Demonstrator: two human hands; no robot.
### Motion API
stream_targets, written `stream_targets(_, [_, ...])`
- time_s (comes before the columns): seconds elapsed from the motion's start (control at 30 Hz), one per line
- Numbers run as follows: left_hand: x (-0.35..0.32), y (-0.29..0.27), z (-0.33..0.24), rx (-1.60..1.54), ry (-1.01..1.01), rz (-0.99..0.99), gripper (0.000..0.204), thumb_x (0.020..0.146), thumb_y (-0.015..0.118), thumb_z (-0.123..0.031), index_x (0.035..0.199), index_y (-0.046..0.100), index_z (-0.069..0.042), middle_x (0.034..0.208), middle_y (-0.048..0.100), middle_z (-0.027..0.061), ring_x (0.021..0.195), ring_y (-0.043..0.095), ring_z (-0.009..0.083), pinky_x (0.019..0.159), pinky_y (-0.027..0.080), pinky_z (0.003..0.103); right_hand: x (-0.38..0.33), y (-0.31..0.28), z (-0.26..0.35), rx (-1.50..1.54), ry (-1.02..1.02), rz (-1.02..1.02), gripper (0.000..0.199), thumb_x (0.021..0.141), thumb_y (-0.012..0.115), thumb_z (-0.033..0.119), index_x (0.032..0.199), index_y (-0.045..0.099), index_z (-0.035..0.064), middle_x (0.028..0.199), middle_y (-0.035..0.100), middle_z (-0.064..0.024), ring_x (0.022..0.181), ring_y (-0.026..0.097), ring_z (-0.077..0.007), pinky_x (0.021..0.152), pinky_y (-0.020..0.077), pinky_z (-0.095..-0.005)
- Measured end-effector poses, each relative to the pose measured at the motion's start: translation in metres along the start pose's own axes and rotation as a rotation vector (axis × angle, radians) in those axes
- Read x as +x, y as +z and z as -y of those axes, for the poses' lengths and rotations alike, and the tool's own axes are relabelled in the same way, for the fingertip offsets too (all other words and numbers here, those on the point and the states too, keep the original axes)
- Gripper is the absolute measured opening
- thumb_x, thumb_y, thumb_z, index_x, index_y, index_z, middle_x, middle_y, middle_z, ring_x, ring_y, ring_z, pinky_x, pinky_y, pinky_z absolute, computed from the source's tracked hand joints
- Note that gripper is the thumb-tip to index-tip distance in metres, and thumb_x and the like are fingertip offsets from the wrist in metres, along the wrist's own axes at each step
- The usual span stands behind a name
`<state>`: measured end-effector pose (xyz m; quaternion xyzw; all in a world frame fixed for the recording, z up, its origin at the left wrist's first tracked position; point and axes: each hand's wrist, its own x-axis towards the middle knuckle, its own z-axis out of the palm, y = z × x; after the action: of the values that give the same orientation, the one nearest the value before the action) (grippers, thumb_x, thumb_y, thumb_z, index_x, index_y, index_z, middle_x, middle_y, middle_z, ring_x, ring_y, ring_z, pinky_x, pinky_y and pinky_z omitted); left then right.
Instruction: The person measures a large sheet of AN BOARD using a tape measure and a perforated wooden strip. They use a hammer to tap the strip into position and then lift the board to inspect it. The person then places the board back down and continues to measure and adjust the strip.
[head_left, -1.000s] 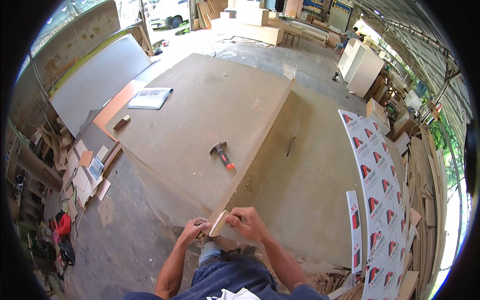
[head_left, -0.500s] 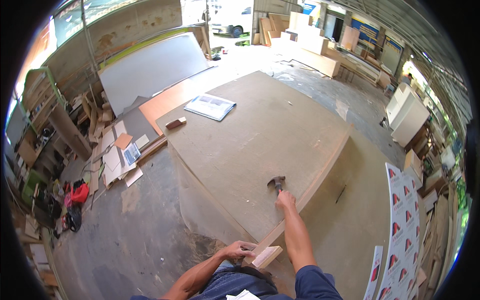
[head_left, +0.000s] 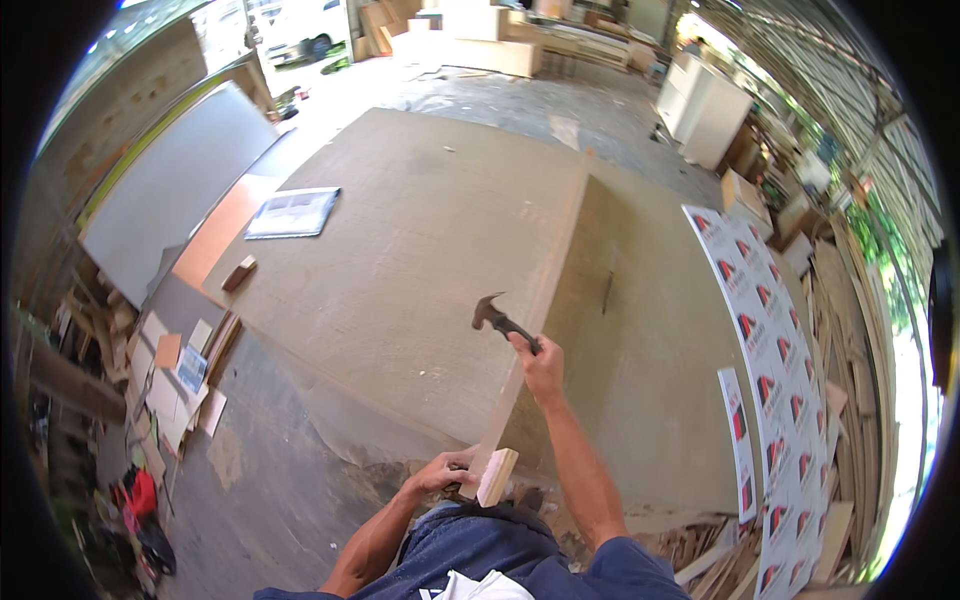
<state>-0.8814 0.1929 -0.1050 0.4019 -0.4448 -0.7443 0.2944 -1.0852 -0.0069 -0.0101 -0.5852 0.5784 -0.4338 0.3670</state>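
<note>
A claw hammer (head_left: 490, 312) with a dark handle is gripped in my right hand (head_left: 540, 368), its head raised over the large flat brown board (head_left: 400, 260). Along the board's right edge runs a long wooden strip (head_left: 552, 270). My left hand (head_left: 442, 474) is closed around the near end of that strip, close to my waist; the undersides of its fingers are hidden. Against this end, just right of the left fingers, sits a short pale wood block (head_left: 498, 478). Whether the block is fastened there, I cannot tell.
A booklet (head_left: 294, 213) and a brown-and-pale block (head_left: 239, 274) lie on the board's left side. Lower on the right spreads another brown panel (head_left: 650, 360), holding a patterned sheet (head_left: 765, 370) and a narrow offcut (head_left: 737, 440). Scrap wood (head_left: 715, 560) is piled near my right side.
My view has swung to the right. The right hand has lifted the hammer and brought it toward the strip's edge, with its head now turned left. My left hand stays at the strip's near end.
</note>
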Motion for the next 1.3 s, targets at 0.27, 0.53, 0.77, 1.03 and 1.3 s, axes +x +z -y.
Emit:
stream_targets(0.27, [0.012, -0.027, 0.029, 0.047, -0.059, 0.119, 0.067, 0.079, 0.076, -0.026, 0.136, 0.057, 0.004, 0.145, 0.053, 0.0115, 0.13, 0.049, 0.0207, 0.111, 0.036, 0.035, -0.069, -0.043, -0.026, 0.895, 0.36, -0.682, 0.04, 0.101, 0.058, 0.046, 0.093, 0.054, 0.007, 0.06, 0.05, 0.0013, 0.044, 0.047, -0.0089, 0.037, 0.0336, -0.0232])
stream_targets(0.53, [0.006, -0.037, 0.017, 0.024, -0.114, 0.122, 0.064, 0.08, 0.07, -0.028, 0.134, 0.058, 0.003, 0.132, 0.063, 0.0086, 0.12, 0.056, 0.0185, 0.105, 0.042, 0.034, -0.073, 0.016, -0.084, 0.928, 0.667, -0.195, 0.043, 0.101, 0.055, 0.049, 0.096, 0.055, 0.0067, 0.064, 0.057, -0.0041, 0.044, 0.053, -0.0152, 0.036, 0.0323, -0.027])
stream_targets(0.77, [-0.026, -0.035, 0.016, 0.06, -0.139, 0.139, 0.065, 0.076, 0.071, -0.027, 0.132, 0.061, 0.003, 0.13, 0.064, 0.0092, 0.12, 0.056, 0.019, 0.104, 0.043, 0.034, -0.063, 0.001, -0.067, 1.066, 0.694, -0.59, 0.045, 0.102, 0.049, 0.048, 0.104, 0.053, 0.0026, 0.066, 0.061, -0.0085, 0.049, 0.055, -0.015, 0.042, 0.0368, -0.0259])
stream_targets(1.03, [-0.065, -0.033, 0.018, 0.077, -0.276, 0.092, 0.072, 0.07, 0.074, -0.029, 0.133, 0.061, 0.002, 0.13, 0.064, 0.0094, 0.118, 0.057, 0.0177, 0.102, 0.045, 0.033, -0.029, 0.052, -0.067, 0.865, 0.539, -0.463, 0.043, 0.102, 0.053, 0.047, 0.1, 0.056, 0.0042, 0.067, 0.062, -0.0062, 0.048, 0.052, -0.0108, 0.043, 0.0365, -0.0232])
stream_targets(1.3, [-0.072, -0.044, 0.041, 0.132, -0.153, 0.114, 0.07, 0.07, 0.073, -0.031, 0.132, 0.063, 0.0, 0.123, 0.067, 0.0073, 0.112, 0.059, 0.0172, 0.1, 0.045, 0.032, -0.02, 0.072, -0.052, 0.915, 0.567, -0.758, 0.042, 0.1, 0.055, 0.047, 0.094, 0.062, 0.0059, 0.065, 0.058, -0.0019, 0.051, 0.053, -0.0096, 0.042, 0.0337, -0.0234])
